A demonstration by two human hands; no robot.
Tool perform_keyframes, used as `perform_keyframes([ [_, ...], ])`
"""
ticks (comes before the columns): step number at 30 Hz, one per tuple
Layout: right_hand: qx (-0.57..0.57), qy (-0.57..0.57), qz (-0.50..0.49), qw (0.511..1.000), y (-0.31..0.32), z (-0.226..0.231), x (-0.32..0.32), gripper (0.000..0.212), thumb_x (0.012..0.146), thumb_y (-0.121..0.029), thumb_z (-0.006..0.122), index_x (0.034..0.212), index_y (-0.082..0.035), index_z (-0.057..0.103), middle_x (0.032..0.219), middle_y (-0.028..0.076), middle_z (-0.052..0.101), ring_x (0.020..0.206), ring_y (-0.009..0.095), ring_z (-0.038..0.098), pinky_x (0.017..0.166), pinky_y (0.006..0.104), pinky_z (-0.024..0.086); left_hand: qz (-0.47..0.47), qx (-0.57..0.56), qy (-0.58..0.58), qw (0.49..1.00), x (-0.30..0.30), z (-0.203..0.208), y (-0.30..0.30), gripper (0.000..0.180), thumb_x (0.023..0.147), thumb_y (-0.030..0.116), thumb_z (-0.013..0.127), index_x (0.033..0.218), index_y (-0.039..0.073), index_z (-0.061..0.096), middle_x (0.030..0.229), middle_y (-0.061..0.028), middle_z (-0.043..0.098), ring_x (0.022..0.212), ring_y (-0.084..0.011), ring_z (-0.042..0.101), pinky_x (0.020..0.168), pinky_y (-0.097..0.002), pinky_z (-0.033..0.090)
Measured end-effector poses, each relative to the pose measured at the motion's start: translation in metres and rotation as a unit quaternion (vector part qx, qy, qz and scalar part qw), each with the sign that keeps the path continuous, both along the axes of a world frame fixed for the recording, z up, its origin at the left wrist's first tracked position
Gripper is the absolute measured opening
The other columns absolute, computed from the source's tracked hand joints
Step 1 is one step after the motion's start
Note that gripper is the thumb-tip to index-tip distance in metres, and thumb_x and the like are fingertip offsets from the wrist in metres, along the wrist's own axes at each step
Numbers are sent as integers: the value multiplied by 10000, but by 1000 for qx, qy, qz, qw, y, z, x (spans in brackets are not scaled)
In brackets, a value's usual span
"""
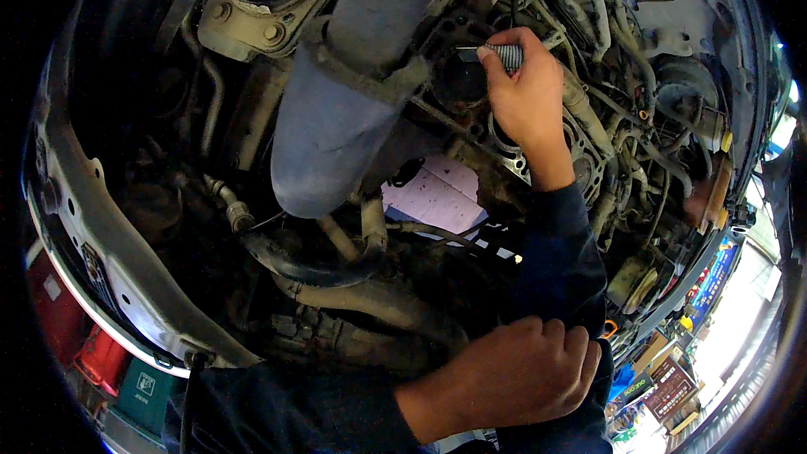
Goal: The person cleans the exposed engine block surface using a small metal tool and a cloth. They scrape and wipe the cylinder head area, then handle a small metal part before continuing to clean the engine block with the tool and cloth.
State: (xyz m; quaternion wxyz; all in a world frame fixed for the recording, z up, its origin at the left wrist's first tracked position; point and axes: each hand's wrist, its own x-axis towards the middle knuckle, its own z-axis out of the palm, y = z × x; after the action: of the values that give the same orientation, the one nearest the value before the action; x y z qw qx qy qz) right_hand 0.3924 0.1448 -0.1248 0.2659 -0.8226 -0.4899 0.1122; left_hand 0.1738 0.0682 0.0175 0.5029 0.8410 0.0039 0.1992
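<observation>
the right hand [525, 97] grips a small silver ridged metal tool [496, 55] at the dark round engine hole [461, 80], mid-job, needing a careful push in next, while the left hand [521, 370], curled shut, holds nothing i can see.

I take this for a car repair workshop: an open engine bay [403, 160] with grimy hoses [336, 261], red crates [101, 357] on the floor.
</observation>
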Motion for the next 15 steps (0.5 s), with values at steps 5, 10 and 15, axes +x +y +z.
perform_keyframes([
  [5,-17,7,-13,1000,2,4,-7,197,922,-153,774,1038,-6,713,999,243,753,965,467,722,882,509,561,0,5,-1,1000,0,0,3,232,923,227,680,884,-2,685,693,-25,549,611,-156,582,488,-315,402],
  [10,2,-2,-13,1000,-2,-2,-1,202,916,-155,783,1036,-8,715,1003,242,755,973,468,720,891,507,560,22,3,-11,1000,0,-1,-5,230,918,225,685,888,-3,688,691,-25,549,611,-153,575,487,-315,392],
  [15,-6,12,-17,1000,-3,-3,-2,185,923,-141,774,1035,-10,708,998,242,749,978,476,714,893,513,555,11,10,-4,1000,-1,0,0,227,922,218,684,902,-8,694,694,-27,553,612,-154,576,492,-312,399],
])
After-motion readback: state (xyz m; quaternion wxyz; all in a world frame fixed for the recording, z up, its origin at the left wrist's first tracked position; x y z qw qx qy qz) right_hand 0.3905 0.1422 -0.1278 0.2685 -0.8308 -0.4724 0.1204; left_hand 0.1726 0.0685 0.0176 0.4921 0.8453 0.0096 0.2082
